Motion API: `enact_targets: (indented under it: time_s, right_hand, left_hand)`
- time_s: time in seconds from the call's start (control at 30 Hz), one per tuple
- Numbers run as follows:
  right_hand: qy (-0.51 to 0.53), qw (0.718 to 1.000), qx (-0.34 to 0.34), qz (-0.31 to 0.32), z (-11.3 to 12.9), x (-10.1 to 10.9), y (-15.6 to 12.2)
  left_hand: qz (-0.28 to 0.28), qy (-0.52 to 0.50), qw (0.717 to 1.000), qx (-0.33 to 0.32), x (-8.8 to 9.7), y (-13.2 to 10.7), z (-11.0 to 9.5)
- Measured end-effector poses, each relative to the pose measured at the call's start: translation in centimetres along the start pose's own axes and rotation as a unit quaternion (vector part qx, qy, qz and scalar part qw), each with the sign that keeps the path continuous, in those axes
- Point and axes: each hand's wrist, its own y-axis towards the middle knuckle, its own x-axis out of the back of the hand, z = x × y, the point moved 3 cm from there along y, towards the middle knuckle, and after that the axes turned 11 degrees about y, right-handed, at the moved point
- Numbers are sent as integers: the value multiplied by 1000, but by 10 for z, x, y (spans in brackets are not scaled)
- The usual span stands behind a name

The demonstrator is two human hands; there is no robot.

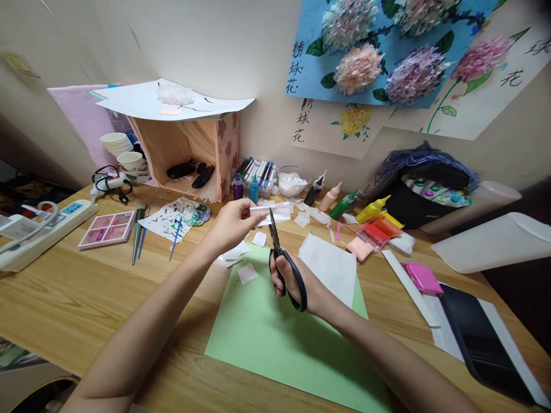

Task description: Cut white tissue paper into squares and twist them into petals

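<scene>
My left hand pinches a folded strip of white paper between thumb and fingers. In my right hand are black-handled scissors, pointing up, with my fingers through the loops. Their blades reach the strip just beside my left fingertips; whether they are fully closed on it I cannot tell. Below both hands lies a green sheet of paper. On it rest a small white paper square and a larger white sheet. More cut white pieces lie near the green sheet's far edge.
Paint bottles, markers and a clear bowl line the wall. At left are a power strip, a palette and brushes. A pink packet and a black tablet-like slab lie at right.
</scene>
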Motion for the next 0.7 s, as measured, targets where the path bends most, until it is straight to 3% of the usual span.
enact_targets:
  time_s: [0.17,0.33,0.5,0.7]
  right_hand:
    - [-5,999,-1,-34,1,-2,0]
    - [-22,999,12,-27,3,-2,0]
    - [-20,999,25,-9,4,-3,-1]
    - [-22,999,30,-20,6,-4,-2]
  left_hand:
    - [11,-31,999,14,2,1,-1]
    - [38,-81,996,8,3,2,2]
    - [91,-55,994,8,2,1,5]
    - [108,-52,993,7,3,1,8]
